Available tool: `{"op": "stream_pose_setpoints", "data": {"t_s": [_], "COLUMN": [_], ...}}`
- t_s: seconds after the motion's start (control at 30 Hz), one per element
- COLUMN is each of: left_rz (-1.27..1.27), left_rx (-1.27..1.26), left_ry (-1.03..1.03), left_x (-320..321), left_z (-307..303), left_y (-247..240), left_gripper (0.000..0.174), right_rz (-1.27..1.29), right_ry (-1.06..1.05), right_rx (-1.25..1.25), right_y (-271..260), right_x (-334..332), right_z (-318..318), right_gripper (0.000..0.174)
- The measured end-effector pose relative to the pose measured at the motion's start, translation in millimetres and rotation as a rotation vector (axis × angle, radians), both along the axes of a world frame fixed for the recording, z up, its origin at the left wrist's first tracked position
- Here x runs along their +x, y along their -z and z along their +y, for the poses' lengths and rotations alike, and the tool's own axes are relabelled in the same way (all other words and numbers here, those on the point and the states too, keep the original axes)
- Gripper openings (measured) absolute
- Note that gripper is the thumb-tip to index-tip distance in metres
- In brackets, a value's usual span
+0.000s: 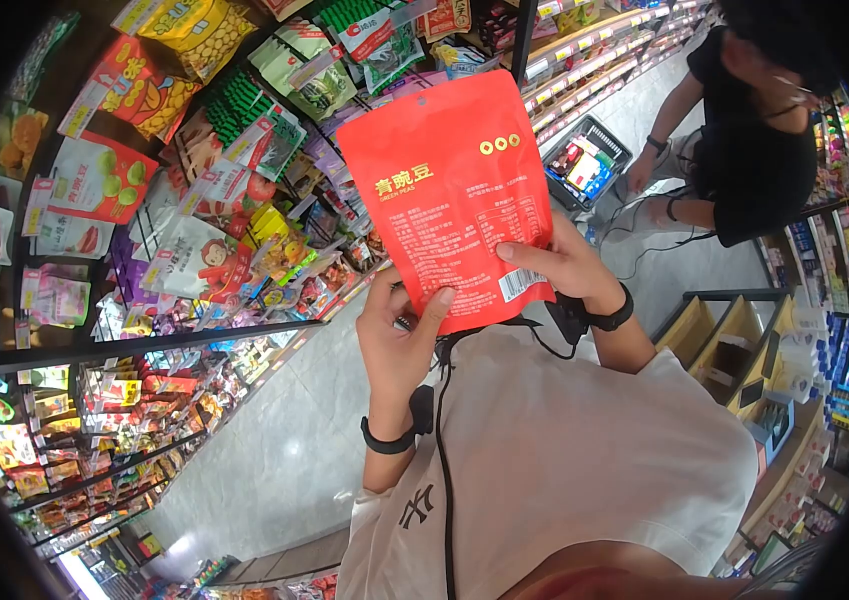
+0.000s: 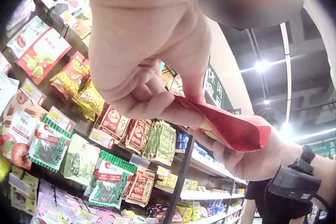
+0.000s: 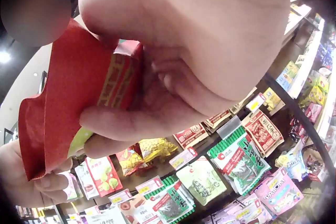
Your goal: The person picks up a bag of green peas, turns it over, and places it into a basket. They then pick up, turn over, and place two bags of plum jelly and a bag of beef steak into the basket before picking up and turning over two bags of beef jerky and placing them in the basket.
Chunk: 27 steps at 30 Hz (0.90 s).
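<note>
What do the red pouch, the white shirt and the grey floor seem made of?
Red pouch: probably plastic film or laminate, fairly matte; it curves like a thin sheet and has printed lettering.
White shirt: likely cotton or a blend, matte, draping softly.
Grey floor: perhaps stone or tile, polished, with faint veining and bright reflections.

In the head view, a tall black-edged rack [image 1: 104,353] sweeps from nine o'clock up to twelve, densely hung with snack packets: a yellow bag [image 1: 199,35] between ten and eleven, a red-and-white packet with green fruit [image 1: 109,180] near ten, and green-edged packets [image 1: 381,48] just before twelve. Lower shelves [image 1: 94,430] at eight o'clock hold more small packets. The grey, glossy floor [image 1: 279,440] spreads toward half past seven; between one and two o'clock, a dark basket [image 1: 611,138] with goods inside sits on it.
</note>
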<state>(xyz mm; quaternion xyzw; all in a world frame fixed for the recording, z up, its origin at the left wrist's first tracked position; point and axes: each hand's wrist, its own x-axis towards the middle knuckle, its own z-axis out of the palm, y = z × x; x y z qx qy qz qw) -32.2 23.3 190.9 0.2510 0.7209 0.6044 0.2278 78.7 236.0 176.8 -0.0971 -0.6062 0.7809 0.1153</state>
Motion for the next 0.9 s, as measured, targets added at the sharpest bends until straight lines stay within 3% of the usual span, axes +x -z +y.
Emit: {"op": "stream_pose_setpoints", "data": {"t_s": [0.9], "left_rz": [0.052], "left_rx": [-0.017], "left_ry": [0.018], "left_x": [-2.2], "left_z": [-0.9], "left_y": [3.9], "left_gripper": [0.033], "right_rz": [-0.002], "right_ry": [-0.026], "right_rx": [-0.015], "right_y": [0.8], "right_x": [-1.7], "right_z": [3.2], "right_gripper": [0.035]}}
